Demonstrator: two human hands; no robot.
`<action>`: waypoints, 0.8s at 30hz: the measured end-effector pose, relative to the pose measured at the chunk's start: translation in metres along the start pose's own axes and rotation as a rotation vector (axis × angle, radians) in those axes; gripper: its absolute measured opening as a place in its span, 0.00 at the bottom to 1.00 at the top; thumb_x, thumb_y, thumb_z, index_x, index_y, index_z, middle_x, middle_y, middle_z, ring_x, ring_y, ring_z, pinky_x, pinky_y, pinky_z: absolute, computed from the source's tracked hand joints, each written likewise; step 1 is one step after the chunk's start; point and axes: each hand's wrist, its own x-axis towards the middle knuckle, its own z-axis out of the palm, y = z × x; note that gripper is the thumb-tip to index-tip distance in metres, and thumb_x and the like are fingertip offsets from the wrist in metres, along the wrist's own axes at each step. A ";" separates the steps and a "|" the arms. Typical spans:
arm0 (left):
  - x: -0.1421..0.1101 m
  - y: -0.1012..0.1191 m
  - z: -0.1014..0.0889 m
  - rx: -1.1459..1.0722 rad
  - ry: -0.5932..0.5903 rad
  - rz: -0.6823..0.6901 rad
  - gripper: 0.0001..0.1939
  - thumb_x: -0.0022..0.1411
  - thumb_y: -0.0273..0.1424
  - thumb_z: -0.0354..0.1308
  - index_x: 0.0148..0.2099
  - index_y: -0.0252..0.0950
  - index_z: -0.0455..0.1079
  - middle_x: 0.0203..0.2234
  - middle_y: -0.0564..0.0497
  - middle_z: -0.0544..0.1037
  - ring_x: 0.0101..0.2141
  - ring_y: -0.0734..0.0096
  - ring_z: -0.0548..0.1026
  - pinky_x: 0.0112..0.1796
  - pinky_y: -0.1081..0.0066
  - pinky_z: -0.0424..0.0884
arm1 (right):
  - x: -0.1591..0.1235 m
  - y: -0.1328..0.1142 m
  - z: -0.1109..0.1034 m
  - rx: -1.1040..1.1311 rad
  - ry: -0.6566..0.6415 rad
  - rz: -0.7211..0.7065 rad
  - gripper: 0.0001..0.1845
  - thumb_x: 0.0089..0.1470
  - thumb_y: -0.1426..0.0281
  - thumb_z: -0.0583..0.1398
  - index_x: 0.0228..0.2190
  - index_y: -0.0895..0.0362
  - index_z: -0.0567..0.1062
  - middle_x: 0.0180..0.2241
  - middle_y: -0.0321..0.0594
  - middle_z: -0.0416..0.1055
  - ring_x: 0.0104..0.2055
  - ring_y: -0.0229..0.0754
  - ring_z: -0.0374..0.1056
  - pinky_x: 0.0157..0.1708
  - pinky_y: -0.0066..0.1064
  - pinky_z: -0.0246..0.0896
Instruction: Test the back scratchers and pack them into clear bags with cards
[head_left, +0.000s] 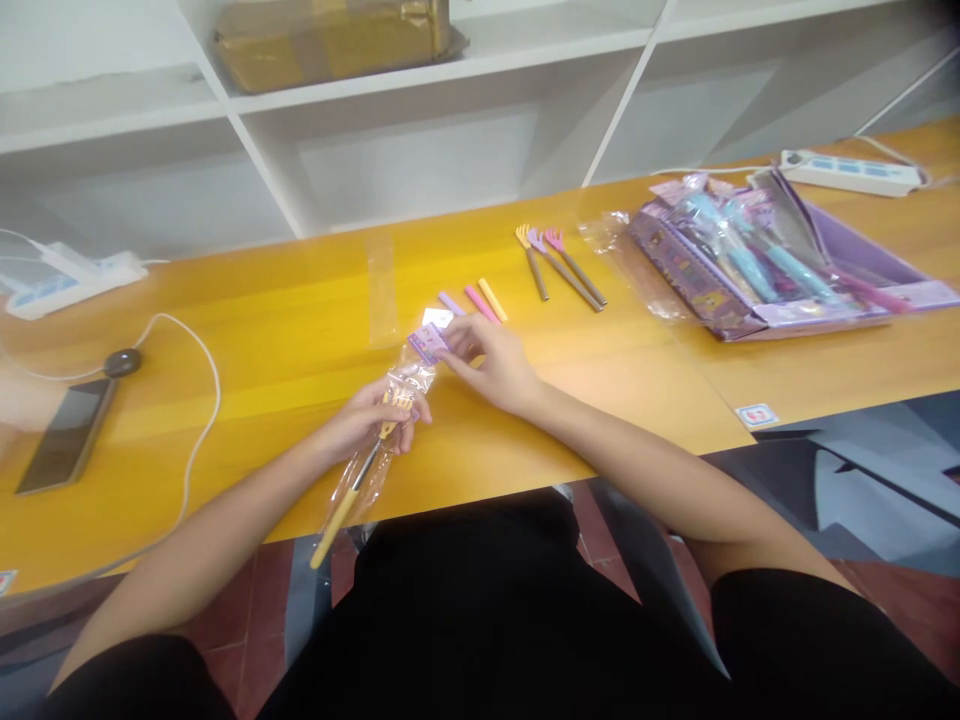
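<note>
One bagged yellow scratcher (pixel 347 502) | hands — left (pixel 379 415) at head (pixel 397 402), right (pixel 491 362) pinching card (pixel 427 343)

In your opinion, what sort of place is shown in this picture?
Probably a workroom or small office: a long wooden table stands in front of white shelves, with power strips lying on the tabletop.

yellow table (pixel 300 300) bears three rakes (pixel 566 271), coloured tubes (pixel 480 303), phone (pixel 67 437), purple box (pixel 679 262).
</note>
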 end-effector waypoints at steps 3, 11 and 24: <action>0.000 0.000 0.000 0.000 -0.001 -0.001 0.42 0.70 0.31 0.70 0.80 0.36 0.59 0.43 0.45 0.87 0.25 0.69 0.83 0.24 0.73 0.77 | 0.001 0.002 -0.003 -0.020 -0.048 -0.023 0.12 0.73 0.58 0.67 0.48 0.52 0.75 0.40 0.39 0.81 0.34 0.40 0.74 0.38 0.36 0.75; 0.003 -0.001 0.000 0.000 0.006 0.014 0.23 0.67 0.32 0.72 0.60 0.34 0.73 0.42 0.44 0.88 0.23 0.70 0.82 0.23 0.72 0.76 | 0.003 0.007 -0.009 -0.038 -0.093 -0.076 0.09 0.73 0.62 0.67 0.49 0.53 0.78 0.41 0.38 0.80 0.31 0.37 0.70 0.37 0.36 0.72; 0.001 0.000 0.001 -0.005 -0.017 -0.006 0.25 0.67 0.32 0.72 0.62 0.36 0.70 0.42 0.46 0.88 0.23 0.70 0.83 0.24 0.72 0.76 | 0.005 0.008 -0.010 0.042 -0.105 -0.088 0.10 0.72 0.59 0.69 0.47 0.51 0.83 0.43 0.40 0.76 0.35 0.39 0.70 0.40 0.38 0.77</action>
